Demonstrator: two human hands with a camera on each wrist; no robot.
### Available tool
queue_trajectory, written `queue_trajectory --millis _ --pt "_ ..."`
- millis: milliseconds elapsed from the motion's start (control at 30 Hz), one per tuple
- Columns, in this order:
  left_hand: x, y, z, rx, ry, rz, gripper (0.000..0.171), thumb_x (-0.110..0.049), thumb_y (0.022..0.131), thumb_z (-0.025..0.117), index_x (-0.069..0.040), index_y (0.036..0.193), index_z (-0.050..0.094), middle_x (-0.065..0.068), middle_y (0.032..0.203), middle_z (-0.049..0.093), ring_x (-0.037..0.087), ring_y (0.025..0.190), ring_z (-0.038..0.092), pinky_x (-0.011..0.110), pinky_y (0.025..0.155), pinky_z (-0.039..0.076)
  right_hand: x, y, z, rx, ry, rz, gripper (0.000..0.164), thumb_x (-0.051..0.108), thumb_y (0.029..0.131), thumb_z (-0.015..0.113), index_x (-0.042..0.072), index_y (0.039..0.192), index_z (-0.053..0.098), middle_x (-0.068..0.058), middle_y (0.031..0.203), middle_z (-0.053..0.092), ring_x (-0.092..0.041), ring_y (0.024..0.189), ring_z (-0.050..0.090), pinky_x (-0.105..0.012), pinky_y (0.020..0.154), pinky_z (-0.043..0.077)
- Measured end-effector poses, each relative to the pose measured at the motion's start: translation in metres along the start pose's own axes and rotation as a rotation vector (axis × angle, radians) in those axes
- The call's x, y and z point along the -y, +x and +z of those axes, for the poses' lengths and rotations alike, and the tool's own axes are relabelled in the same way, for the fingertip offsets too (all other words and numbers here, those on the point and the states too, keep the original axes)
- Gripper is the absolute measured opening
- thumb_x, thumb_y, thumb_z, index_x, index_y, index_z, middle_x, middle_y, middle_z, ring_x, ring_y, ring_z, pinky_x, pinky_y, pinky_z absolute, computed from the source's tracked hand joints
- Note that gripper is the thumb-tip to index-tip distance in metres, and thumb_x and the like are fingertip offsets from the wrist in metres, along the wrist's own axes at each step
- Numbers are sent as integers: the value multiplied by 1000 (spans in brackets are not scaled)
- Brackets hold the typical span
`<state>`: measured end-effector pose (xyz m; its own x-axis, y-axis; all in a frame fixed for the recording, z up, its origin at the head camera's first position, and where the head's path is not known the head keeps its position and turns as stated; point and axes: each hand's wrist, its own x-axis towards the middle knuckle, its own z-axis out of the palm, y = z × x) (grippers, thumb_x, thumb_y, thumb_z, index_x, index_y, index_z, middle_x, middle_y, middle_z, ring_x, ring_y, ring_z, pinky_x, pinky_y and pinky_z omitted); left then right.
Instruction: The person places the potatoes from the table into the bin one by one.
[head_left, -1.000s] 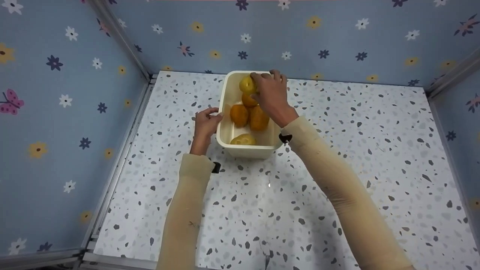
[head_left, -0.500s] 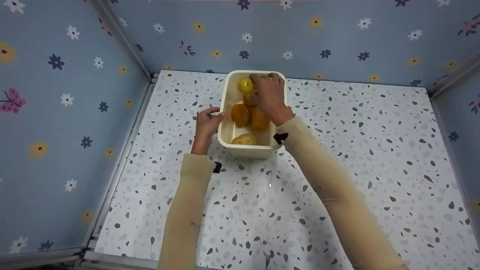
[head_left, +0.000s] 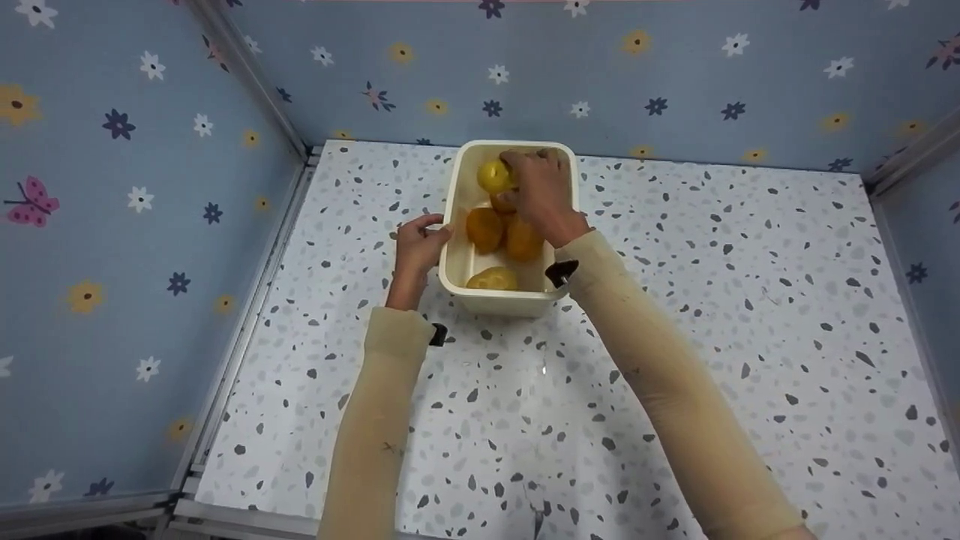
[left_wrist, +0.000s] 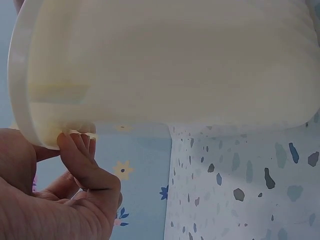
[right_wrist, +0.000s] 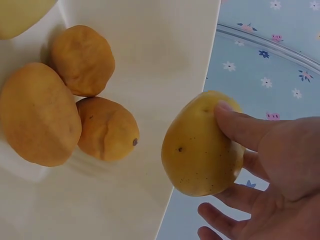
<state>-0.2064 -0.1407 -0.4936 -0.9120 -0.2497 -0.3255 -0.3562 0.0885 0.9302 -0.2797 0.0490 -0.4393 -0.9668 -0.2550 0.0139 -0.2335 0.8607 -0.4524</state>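
Observation:
A cream plastic bin [head_left: 504,304] stands near the back of the table. My left hand [head_left: 416,246] grips its left rim, the thumb on one side of the wall and fingers on the other in the left wrist view. Over the bin's far end, my right hand [head_left: 546,187] holds a smooth yellow mango [right_wrist: 200,150] between thumb and fingers. Below it in the bin lie orange, wrinkled mangoes: a large one [right_wrist: 40,115], a rounder one [right_wrist: 82,60] and one with a dark stem end [right_wrist: 107,129]. A paler yellow fruit [head_left: 493,279] sits at the near end.
The white speckled table [head_left: 720,300] spreads around the bin. Blue flowered panels [head_left: 540,75] rise behind it and at both sides, with a metal frame [head_left: 247,322] along the left edge. The bin's walls surround the fruit.
My right hand and the yellow mango have come slightly lower and left within the bin. The left hand keeps its grip on the rim. The whole head view has shifted a little.

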Motion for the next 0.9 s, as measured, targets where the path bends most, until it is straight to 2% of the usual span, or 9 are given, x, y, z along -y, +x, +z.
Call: queue_trajectory --millis 233,567,800,900 --pt "1 1 0 -13 15 -5 35 -14 102 68 0 134 69 9 95 67 15 76 68 22 57 56 -1 3 8 74 26 -49 52 19 96 81 12 144 64 -12 140 66 -36 132 49 -51 118 31" --pt "0 0 2 -16 35 -13 35 -15 102 67 -1 134 70 9 96 66 15 75 66 21 57 54 -11 0 23 160 48 -82 47 10 92 83 11 137 70 -9 134 70 -36 127 50 -52 119 28" --pt "-2 -1 2 -15 25 -17 35 -14 101 67 0 133 70 8 94 66 15 75 66 21 57 54 -16 -2 31 196 74 -28 50 16 88 88 17 136 71 -11 136 64 -37 132 44 -53 119 32" --pt "-2 -2 2 -12 18 -16 34 -14 102 67 0 133 70 8 94 66 16 77 67 22 59 55 -17 -2 35 215 71 -34 51 19 86 90 16 134 72 -12 135 63 -36 131 43 -53 120 31"
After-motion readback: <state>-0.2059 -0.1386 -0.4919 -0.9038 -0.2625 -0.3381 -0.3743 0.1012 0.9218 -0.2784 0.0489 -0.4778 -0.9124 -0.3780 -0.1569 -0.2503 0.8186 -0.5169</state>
